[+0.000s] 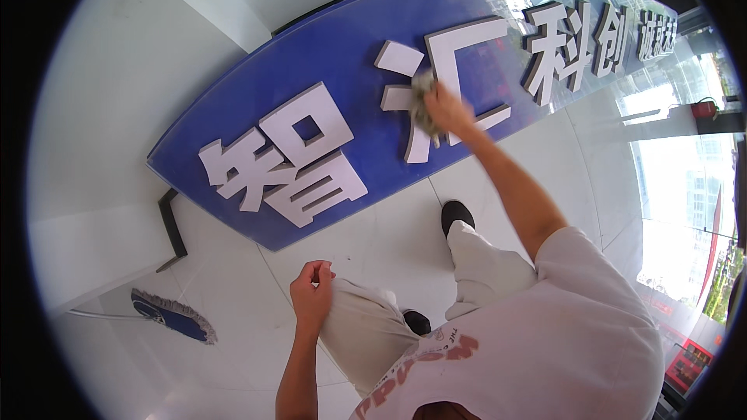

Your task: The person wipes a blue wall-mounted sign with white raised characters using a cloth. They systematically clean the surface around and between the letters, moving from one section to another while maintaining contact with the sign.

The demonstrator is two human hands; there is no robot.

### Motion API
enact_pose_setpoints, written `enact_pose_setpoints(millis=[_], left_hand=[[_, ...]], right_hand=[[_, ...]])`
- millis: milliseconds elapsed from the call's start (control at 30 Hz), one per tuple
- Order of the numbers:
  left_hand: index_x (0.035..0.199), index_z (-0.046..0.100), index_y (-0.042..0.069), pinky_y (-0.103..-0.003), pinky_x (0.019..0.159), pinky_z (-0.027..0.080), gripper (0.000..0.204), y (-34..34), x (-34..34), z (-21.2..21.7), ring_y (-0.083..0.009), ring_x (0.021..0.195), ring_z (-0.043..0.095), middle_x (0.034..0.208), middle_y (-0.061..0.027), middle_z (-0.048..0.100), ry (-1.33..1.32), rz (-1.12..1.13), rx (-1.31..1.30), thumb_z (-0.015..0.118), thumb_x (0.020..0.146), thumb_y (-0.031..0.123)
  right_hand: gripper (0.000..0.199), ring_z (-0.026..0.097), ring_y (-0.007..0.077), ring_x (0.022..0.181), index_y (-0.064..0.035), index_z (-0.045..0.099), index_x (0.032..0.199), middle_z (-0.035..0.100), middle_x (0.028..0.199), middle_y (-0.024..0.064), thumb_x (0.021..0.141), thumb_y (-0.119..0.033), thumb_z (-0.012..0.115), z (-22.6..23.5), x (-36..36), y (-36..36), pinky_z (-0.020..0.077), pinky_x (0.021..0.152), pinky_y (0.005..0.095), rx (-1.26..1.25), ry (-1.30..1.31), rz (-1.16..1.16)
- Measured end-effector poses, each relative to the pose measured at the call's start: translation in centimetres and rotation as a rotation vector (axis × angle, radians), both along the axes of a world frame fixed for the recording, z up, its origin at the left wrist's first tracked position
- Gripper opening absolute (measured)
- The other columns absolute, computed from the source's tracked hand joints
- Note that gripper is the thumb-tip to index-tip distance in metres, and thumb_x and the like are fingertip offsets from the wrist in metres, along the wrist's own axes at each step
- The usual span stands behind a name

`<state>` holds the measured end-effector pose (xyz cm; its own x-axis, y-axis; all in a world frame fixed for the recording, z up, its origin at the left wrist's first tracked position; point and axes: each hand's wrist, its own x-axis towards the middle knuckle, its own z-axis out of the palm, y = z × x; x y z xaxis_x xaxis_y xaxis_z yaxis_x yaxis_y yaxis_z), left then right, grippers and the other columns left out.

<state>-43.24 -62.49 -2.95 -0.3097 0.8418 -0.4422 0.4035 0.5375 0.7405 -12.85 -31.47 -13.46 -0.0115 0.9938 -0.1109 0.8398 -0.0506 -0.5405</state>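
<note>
A long blue sign board [241,101] with raised white characters [315,128] stretches across the view ahead of me. My right hand [447,109] reaches out to it, closed on a crumpled greenish-grey cloth [425,105]. The cloth lies against the second large character and hides part of its strokes; it is somewhat blurred. Low by my left leg, apart from the board, my left hand [313,293] hangs with its fingers curled together. Nothing shows between those fingers.
A dust mop [173,316] with a blue head lies on the pale tiled floor [389,225] at left. A dark metal bracket [171,222] stands below the board's left end. Glass panes [685,210] and a red object [704,109] are at right.
</note>
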Motion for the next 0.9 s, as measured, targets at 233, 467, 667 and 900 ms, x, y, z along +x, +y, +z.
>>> enact_pose_setpoints(millis=[233, 467, 667, 900], left_hand=[[0.098, 0.068, -0.001, -0.025, 0.072, 0.051, 0.021, -0.5, 0.8, 0.7, -0.0115, 0.076, 0.067, 0.078, -0.0056, 0.07, 0.033, -0.034, -0.032, 0.057, 0.098, 0.017], [0.1, 0.068, -0.001, -0.024, 0.066, 0.05, 0.02, -0.7, 0.7, 0.6, -0.0106, 0.075, 0.067, 0.078, -0.0057, 0.07, 0.011, 0.018, -0.018, 0.06, 0.096, 0.017], [0.099, 0.068, -0.001, -0.024, 0.067, 0.051, 0.02, -0.2, 0.7, 0.3, -0.0111, 0.073, 0.067, 0.078, -0.0061, 0.07, 0.021, -0.01, 0.004, 0.06, 0.096, 0.017], [0.098, 0.068, 0.0, -0.025, 0.069, 0.05, 0.02, 0.5, 0.6, 0.5, -0.0128, 0.075, 0.068, 0.079, -0.0054, 0.07, 0.033, -0.049, 0.004, 0.059, 0.097, 0.018]], right_hand=[[0.053, 0.067, 0.0448, 0.078, -0.0185, 0.038, 0.144, 0.068, 0.088, 0.0266, 0.093, -0.033, 0.045, -2.3, -0.3, -6.4, 0.0515, 0.071, 0.0575, -0.04, 0.001, 0.062], [0.039, 0.067, 0.0386, 0.089, -0.0168, 0.059, 0.128, 0.07, 0.096, 0.018, 0.092, -0.031, 0.051, 9.2, 0.0, -0.5, 0.0528, 0.08, 0.0449, 0.348, 0.436, 0.066], [0.045, 0.067, 0.0382, 0.097, -0.0286, 0.053, 0.137, 0.07, 0.106, 0.0161, 0.093, -0.034, 0.042, 11.3, -1.4, 5.1, 0.0522, 0.088, 0.0474, 0.106, -0.121, 0.295], [0.043, 0.066, 0.0402, 0.1, -0.028, 0.059, 0.131, 0.07, 0.111, 0.016, 0.094, -0.035, 0.039, 8.8, 0.2, 5.4, 0.0516, 0.091, 0.0463, 0.092, 0.103, 0.169]])
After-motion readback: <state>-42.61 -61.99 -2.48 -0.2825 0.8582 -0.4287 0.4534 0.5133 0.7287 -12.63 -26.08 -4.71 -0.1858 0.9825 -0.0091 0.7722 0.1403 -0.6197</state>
